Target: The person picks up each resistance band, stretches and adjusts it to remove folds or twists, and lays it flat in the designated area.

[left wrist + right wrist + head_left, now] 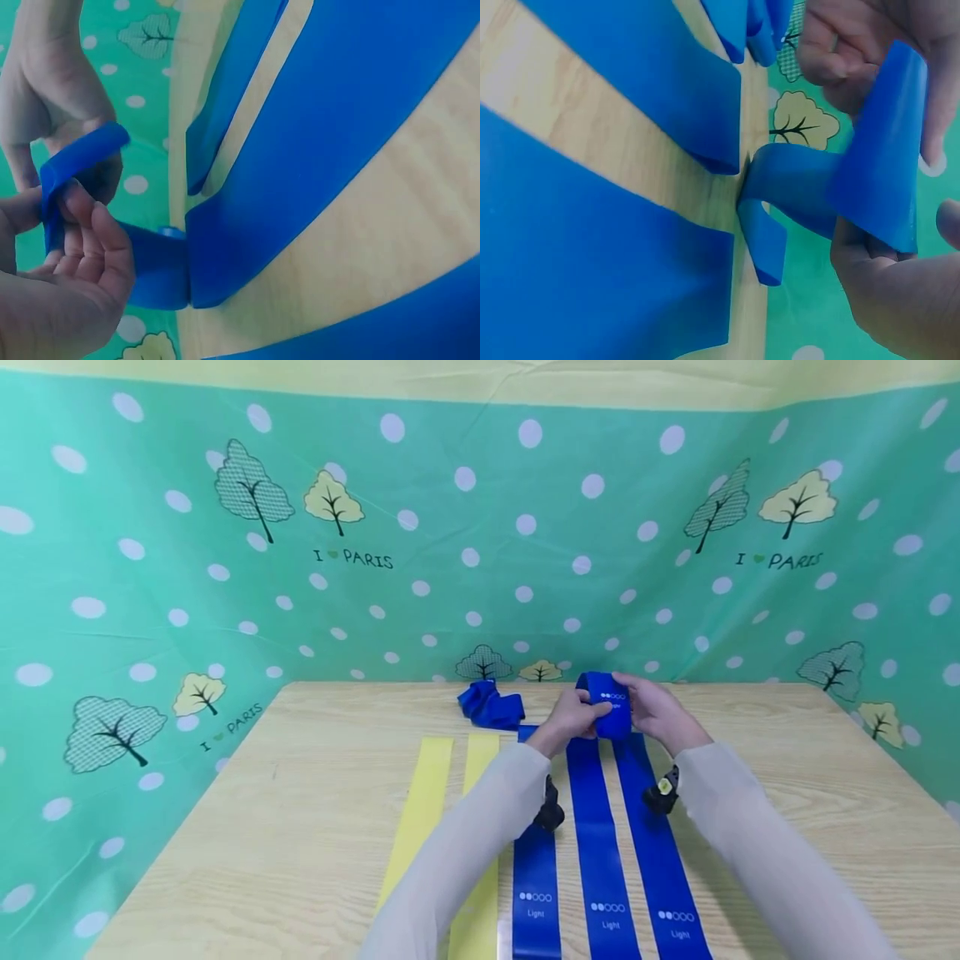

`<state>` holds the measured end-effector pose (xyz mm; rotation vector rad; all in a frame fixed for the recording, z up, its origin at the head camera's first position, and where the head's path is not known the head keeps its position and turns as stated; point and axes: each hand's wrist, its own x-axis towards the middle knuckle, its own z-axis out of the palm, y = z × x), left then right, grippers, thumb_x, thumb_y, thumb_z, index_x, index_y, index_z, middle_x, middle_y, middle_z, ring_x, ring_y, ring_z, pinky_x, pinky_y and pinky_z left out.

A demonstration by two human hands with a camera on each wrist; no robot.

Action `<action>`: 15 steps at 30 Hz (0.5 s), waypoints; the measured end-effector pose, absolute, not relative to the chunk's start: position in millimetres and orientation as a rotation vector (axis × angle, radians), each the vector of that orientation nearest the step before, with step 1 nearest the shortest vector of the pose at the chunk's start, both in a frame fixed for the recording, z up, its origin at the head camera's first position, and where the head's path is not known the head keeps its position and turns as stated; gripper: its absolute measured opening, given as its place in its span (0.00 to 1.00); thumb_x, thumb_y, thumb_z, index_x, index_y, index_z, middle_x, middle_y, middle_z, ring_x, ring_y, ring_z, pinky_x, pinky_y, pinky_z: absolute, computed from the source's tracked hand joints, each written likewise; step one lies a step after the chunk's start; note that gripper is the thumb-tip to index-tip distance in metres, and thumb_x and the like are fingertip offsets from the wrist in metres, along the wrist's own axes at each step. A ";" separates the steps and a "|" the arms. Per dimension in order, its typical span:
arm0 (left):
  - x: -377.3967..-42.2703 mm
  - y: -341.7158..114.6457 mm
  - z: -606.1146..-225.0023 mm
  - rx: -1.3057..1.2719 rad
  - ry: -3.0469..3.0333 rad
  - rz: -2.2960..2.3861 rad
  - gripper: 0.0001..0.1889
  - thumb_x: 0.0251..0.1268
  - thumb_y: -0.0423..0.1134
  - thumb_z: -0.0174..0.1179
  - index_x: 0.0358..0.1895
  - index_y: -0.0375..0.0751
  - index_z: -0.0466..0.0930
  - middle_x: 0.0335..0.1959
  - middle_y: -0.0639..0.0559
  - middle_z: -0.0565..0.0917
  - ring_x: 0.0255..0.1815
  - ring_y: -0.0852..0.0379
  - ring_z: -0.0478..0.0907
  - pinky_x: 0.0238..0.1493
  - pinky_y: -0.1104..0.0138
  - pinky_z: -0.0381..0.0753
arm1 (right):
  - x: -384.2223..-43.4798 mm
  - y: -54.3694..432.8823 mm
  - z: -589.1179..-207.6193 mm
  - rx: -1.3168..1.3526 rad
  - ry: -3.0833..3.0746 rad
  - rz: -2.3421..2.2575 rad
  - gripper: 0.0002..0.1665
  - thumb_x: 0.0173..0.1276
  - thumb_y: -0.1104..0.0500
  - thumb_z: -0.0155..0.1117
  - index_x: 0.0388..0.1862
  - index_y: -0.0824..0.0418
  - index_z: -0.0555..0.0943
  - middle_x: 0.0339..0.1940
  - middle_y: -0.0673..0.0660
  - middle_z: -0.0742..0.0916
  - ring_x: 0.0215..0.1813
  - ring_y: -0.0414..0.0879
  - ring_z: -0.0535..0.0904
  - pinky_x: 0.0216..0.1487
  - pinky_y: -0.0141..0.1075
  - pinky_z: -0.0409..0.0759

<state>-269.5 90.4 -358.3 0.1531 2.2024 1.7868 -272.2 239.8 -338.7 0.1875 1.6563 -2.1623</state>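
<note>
A blue resistance band, marked with dots and lettering, is held up in a loop over the back of the table. My left hand pinches it from the left, thumb across its front; in the left wrist view that hand has its fingers curled at the band. My right hand holds its right side, with fingertips at the upper edge. In the right wrist view, the right hand's fingers go under the band, and a loose curl of it hangs by the table edge.
Three flat blue bands labelled Light lie lengthwise on the wooden table. Two yellow bands lie left of them. A crumpled blue band sits at the back edge, before a patterned green cloth.
</note>
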 end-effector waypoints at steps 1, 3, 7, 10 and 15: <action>-268.0 89.4 -359.0 0.162 2.190 1.776 0.09 0.69 0.39 0.56 0.33 0.37 0.73 0.20 0.51 0.73 0.19 0.59 0.72 0.30 0.66 0.81 | -272.4 239.1 -337.8 0.191 1.664 -2.158 0.13 0.76 0.51 0.46 0.54 0.53 0.64 0.43 0.44 0.78 0.43 0.35 0.77 0.48 0.29 0.76; -264.6 88.4 -360.3 0.158 2.170 1.762 0.09 0.70 0.39 0.54 0.40 0.35 0.77 0.23 0.51 0.76 0.23 0.59 0.74 0.33 0.65 0.82 | -272.9 237.5 -336.3 0.203 1.685 -2.137 0.22 0.76 0.51 0.47 0.65 0.54 0.60 0.49 0.47 0.75 0.48 0.37 0.75 0.57 0.33 0.74; -257.6 86.0 -361.1 0.159 2.121 1.732 0.18 0.73 0.40 0.50 0.57 0.31 0.73 0.42 0.45 0.81 0.40 0.53 0.80 0.45 0.61 0.82 | -274.2 234.1 -332.7 0.256 1.695 -2.122 0.39 0.76 0.53 0.47 0.77 0.59 0.42 0.57 0.50 0.70 0.59 0.42 0.69 0.69 0.36 0.65; -253.2 82.1 -361.2 0.188 2.100 1.680 0.20 0.74 0.40 0.48 0.62 0.31 0.69 0.52 0.41 0.80 0.51 0.47 0.79 0.51 0.58 0.81 | -275.3 233.8 -329.2 0.275 1.692 -2.134 0.42 0.75 0.54 0.48 0.77 0.59 0.39 0.56 0.49 0.70 0.59 0.42 0.68 0.63 0.33 0.71; -247.2 72.5 -365.1 0.273 2.075 1.611 0.19 0.74 0.40 0.47 0.61 0.32 0.70 0.51 0.39 0.81 0.50 0.46 0.81 0.49 0.58 0.81 | -276.5 235.5 -323.2 0.293 1.651 -2.201 0.43 0.73 0.56 0.53 0.77 0.60 0.41 0.50 0.47 0.73 0.47 0.37 0.73 0.47 0.26 0.76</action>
